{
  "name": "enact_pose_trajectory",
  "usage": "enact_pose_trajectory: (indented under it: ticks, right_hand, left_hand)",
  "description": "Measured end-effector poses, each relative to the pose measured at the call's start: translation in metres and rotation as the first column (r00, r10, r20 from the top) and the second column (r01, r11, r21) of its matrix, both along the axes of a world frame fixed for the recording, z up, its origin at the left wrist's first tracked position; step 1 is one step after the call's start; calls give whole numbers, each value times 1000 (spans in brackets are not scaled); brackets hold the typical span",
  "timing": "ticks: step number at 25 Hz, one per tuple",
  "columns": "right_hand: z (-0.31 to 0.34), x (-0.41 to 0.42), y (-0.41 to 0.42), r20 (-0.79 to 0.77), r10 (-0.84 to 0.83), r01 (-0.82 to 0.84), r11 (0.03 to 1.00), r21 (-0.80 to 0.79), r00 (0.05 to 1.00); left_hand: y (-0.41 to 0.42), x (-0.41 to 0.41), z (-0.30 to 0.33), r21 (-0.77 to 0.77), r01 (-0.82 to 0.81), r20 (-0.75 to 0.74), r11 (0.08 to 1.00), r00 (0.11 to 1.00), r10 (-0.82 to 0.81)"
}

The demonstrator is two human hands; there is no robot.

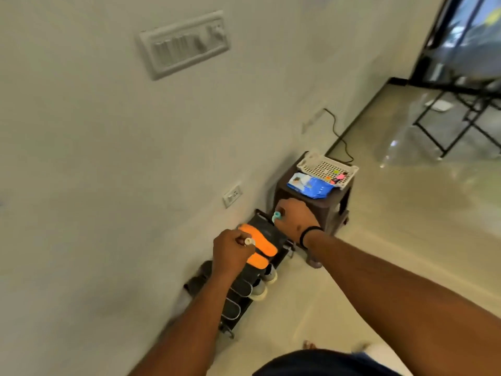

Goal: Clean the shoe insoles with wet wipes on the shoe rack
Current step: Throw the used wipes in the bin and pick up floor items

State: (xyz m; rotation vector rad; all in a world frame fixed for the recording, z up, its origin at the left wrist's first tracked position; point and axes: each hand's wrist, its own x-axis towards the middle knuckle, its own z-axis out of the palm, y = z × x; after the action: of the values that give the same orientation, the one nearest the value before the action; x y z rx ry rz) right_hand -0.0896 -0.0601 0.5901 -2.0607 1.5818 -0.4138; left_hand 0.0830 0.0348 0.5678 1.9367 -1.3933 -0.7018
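Bare forearms, a black band on the right wrist, dark clothing.

Small objects gripped in left hand and right hand too blurred to identify.

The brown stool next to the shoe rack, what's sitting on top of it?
On the brown stool lie a blue wet wipes pack and a white perforated basket holding small colourful items. The basket hides the stool top beneath it.
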Motion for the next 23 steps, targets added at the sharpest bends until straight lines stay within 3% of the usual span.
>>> enact_pose_trajectory:
  ticks: [6, 10, 15, 19, 23]
  right_hand:
    - [-26, -156, -78, -19, -344, 344, 939, 25, 939]
    - [-37, -217, -128, -97, -411, 417, 907, 54, 906]
    - [-40, -254, -241, -193, -377, 394, 918, 53, 906]
    - [-52, -257, -315, -300, -214, 257, 960, 113, 930]
    - [-68, -263, -386, -262, -201, 244, 959, 144, 944]
  left_hand:
    - [-112, -116, -38, 55, 127, 85, 990, 988, -131]
    - [-161, -160, -67, 72, 195, 132, 978, 970, -203]
    - [-264, -187, -88, 59, 168, 139, 984, 975, -175]
    - [-348, -218, -94, 138, 230, 184, 963, 950, -253]
    - [-424, -239, -94, 214, 218, 220, 952, 939, -265]
